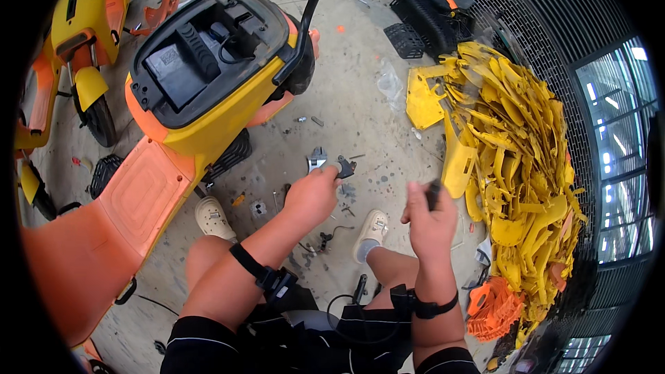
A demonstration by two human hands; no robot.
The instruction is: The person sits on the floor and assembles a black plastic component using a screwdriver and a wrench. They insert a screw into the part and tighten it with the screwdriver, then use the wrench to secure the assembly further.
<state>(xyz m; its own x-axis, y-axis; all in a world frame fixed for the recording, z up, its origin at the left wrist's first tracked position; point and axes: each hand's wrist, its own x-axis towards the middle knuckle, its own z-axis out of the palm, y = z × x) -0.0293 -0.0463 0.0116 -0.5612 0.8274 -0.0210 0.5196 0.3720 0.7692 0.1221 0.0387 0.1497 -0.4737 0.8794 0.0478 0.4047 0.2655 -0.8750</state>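
Note:
My left hand (309, 198) is closed around a small black curved part (346, 167), which sticks out past the fingers. Right beside that hand shows the silver head of an adjustable wrench (316, 158); whether it is gripped too or lies on the floor I cannot tell. My right hand (431, 225) is raised, its fingers closed on a short dark piece like a handle (433, 194); its far end is hidden. To the left stands a yellow and orange scooter (228, 128), its seat area open over a black battery (181, 73).
A tall heap of yellow plastic panels (519, 159) fills the right, with stacked orange pieces (494, 308) below it. Black crates (422, 17) lie far off. More scooters (86, 34) stand at the far left. Loose hardware (258, 208) and a cable (322, 241) lie between my feet.

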